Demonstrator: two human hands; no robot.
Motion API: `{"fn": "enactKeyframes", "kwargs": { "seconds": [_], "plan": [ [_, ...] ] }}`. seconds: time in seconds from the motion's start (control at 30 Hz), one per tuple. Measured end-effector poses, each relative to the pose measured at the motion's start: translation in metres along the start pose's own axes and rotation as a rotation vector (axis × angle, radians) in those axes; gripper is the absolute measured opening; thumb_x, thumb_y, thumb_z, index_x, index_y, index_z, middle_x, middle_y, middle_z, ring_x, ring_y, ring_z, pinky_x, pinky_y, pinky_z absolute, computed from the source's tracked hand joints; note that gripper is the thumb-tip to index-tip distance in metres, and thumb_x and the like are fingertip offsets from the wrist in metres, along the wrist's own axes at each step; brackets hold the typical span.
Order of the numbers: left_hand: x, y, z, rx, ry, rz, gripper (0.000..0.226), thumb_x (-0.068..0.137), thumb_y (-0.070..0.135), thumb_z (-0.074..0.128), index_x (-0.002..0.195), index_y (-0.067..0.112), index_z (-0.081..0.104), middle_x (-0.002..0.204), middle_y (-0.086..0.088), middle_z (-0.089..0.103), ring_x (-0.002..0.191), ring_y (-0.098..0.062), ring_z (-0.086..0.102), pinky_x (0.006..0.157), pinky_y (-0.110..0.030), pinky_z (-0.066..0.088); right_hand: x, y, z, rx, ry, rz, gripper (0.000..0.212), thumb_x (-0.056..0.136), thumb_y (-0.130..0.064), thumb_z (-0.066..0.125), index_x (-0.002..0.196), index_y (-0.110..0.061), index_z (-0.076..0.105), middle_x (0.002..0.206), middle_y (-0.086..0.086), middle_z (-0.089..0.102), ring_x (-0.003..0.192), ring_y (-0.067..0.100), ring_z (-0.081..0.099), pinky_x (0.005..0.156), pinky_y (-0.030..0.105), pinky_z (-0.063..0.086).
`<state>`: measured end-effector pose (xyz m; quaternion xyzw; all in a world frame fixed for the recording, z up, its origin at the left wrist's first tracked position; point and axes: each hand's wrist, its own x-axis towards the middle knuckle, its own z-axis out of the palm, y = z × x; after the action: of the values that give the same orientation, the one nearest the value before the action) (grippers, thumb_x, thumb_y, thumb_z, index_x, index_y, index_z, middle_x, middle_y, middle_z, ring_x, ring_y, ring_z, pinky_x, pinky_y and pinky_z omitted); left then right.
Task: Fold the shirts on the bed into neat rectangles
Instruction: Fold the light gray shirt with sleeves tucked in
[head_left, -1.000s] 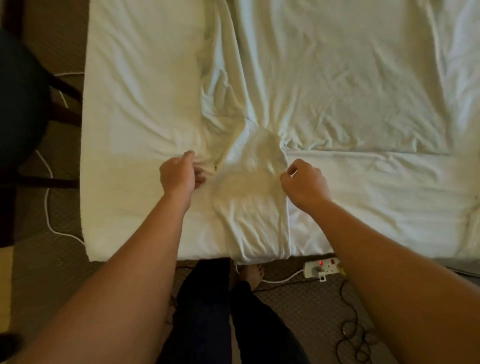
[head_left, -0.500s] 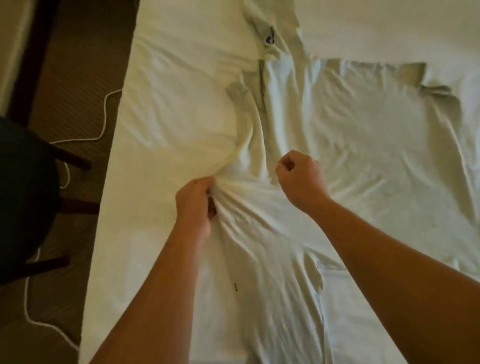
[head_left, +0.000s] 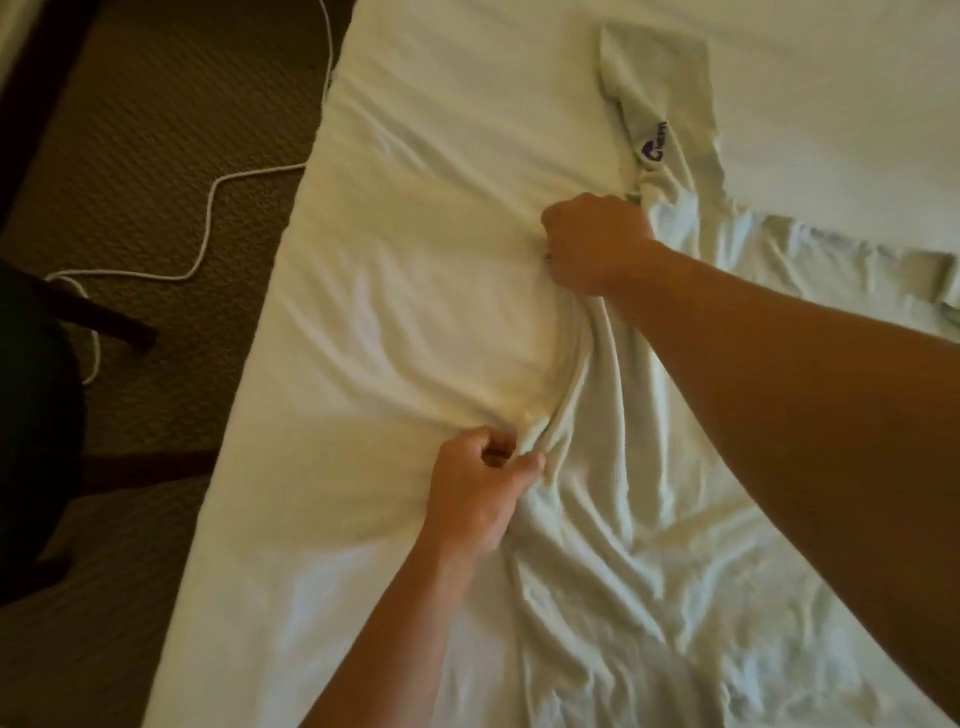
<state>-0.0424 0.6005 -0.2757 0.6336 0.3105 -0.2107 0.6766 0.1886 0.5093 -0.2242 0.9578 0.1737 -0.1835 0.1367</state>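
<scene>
A pale shirt (head_left: 649, 519) lies spread and wrinkled across the right part of the white bed (head_left: 415, 260). Its sleeve (head_left: 660, 104), marked with a small purple logo, points toward the far side. My left hand (head_left: 478, 493) pinches a bunched fold along the shirt's left edge. Farther up the same edge, my right hand (head_left: 592, 241) grips the cloth near the sleeve's base in a fist. The fabric between my hands is gathered into a ridge. My right forearm hides part of the shirt's middle.
The bed's left edge runs diagonally, with brown carpet (head_left: 156, 156) beyond it. A white cable (head_left: 228, 182) snakes over the carpet. A dark chair (head_left: 41, 415) stands at the left edge of view.
My view and both hands have shifted farther up the bed. The right hand moved from the shirt's middle to its left edge near the sleeve. The left hand keeps pinching the edge.
</scene>
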Motion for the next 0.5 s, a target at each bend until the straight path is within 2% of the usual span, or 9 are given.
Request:
{"fn": "enactKeyframes", "kwargs": {
  "seconds": [0.03, 0.1, 0.17, 0.2, 0.27, 0.33, 0.37, 0.43, 0.5],
  "plan": [
    [-0.005, 0.000, -0.004, -0.035, 0.067, 0.035, 0.029, 0.078, 0.019, 0.084, 0.069, 0.007, 0.059, 0.053, 0.004, 0.050, 0.053, -0.011, 0.046, 0.055, -0.027, 0.040, 0.006, -0.004, -0.006, 0.097, 0.028, 0.009, 0.021, 0.096, -0.022, 0.056, 0.115, -0.013, 0.062, 0.114, 0.011, 0.064, 0.106, 0.037, 0.063, 0.080, 0.040, 0.048],
    [-0.012, -0.006, -0.016, -0.115, 0.254, 0.087, 0.031, 0.085, 0.014, 0.079, 0.071, 0.007, 0.053, 0.058, 0.003, 0.039, 0.057, -0.011, 0.039, 0.055, -0.027, 0.036, 0.016, -0.015, -0.019, 0.471, 0.142, 0.050, 0.012, 0.094, -0.020, 0.059, 0.103, -0.015, 0.064, 0.103, 0.005, 0.062, 0.100, 0.030, 0.062, 0.078, 0.035, 0.048],
    [-0.017, -0.013, -0.029, -0.269, 0.397, 0.087, 0.029, 0.088, 0.018, 0.078, 0.073, 0.012, 0.054, 0.065, -0.002, 0.038, 0.063, -0.019, 0.037, 0.060, -0.033, 0.036, 0.022, -0.024, -0.026, 0.749, 0.250, 0.061, 0.011, 0.091, -0.016, 0.060, 0.100, -0.014, 0.066, 0.097, 0.001, 0.061, 0.095, 0.025, 0.059, 0.075, 0.030, 0.047],
    [-0.019, -0.014, -0.035, -0.316, 0.428, 0.069, 0.028, 0.088, 0.021, 0.078, 0.073, 0.014, 0.055, 0.067, -0.004, 0.040, 0.065, -0.021, 0.037, 0.062, -0.036, 0.036, 0.022, -0.029, -0.024, 0.781, 0.250, 0.045, 0.013, 0.091, -0.015, 0.060, 0.102, -0.013, 0.066, 0.097, 0.002, 0.062, 0.095, 0.024, 0.060, 0.075, 0.029, 0.045],
    [-0.022, -0.010, -0.042, -0.299, 0.390, 0.020, 0.022, 0.087, 0.024, 0.079, 0.077, 0.015, 0.062, 0.067, -0.008, 0.047, 0.065, -0.024, 0.044, 0.062, -0.042, 0.043, 0.021, -0.035, -0.011, 0.723, 0.166, -0.009, 0.017, 0.092, -0.012, 0.058, 0.108, -0.012, 0.066, 0.104, 0.006, 0.066, 0.101, 0.026, 0.060, 0.077, 0.026, 0.041],
    [-0.027, -0.003, -0.047, -0.226, 0.246, -0.045, 0.015, 0.085, 0.022, 0.082, 0.087, 0.012, 0.070, 0.067, -0.017, 0.061, 0.062, -0.031, 0.056, 0.058, -0.052, 0.053, 0.016, -0.038, 0.001, 0.710, 0.094, -0.038, 0.029, 0.094, -0.008, 0.053, 0.120, -0.013, 0.062, 0.114, 0.008, 0.065, 0.103, 0.025, 0.059, 0.080, 0.026, 0.040],
    [-0.030, -0.002, -0.049, -0.173, 0.162, -0.077, 0.015, 0.084, 0.019, 0.082, 0.090, 0.010, 0.071, 0.071, -0.020, 0.066, 0.062, -0.034, 0.061, 0.058, -0.053, 0.056, 0.013, -0.038, 0.002, 0.734, 0.077, -0.040, 0.037, 0.094, -0.007, 0.050, 0.129, -0.015, 0.058, 0.117, 0.008, 0.065, 0.104, 0.025, 0.059, 0.083, 0.028, 0.043],
    [-0.033, -0.006, -0.056, -0.018, 0.064, -0.093, 0.012, 0.085, 0.015, 0.081, 0.086, 0.007, 0.072, 0.071, -0.017, 0.070, 0.058, -0.029, 0.065, 0.057, -0.046, 0.058, 0.009, -0.038, 0.001, 0.784, 0.058, -0.045, 0.051, 0.093, -0.005, 0.047, 0.141, -0.019, 0.050, 0.122, 0.008, 0.066, 0.111, 0.027, 0.061, 0.092, 0.035, 0.050],
    [-0.036, -0.016, -0.060, 0.027, 0.167, -0.068, 0.013, 0.087, 0.014, 0.078, 0.079, 0.008, 0.071, 0.066, -0.012, 0.069, 0.056, -0.022, 0.065, 0.056, -0.045, 0.059, 0.000, -0.037, -0.002, 0.806, 0.031, -0.049, 0.058, 0.092, -0.004, 0.048, 0.147, -0.022, 0.043, 0.131, 0.008, 0.064, 0.118, 0.027, 0.059, 0.101, 0.040, 0.050]
  ]
}}
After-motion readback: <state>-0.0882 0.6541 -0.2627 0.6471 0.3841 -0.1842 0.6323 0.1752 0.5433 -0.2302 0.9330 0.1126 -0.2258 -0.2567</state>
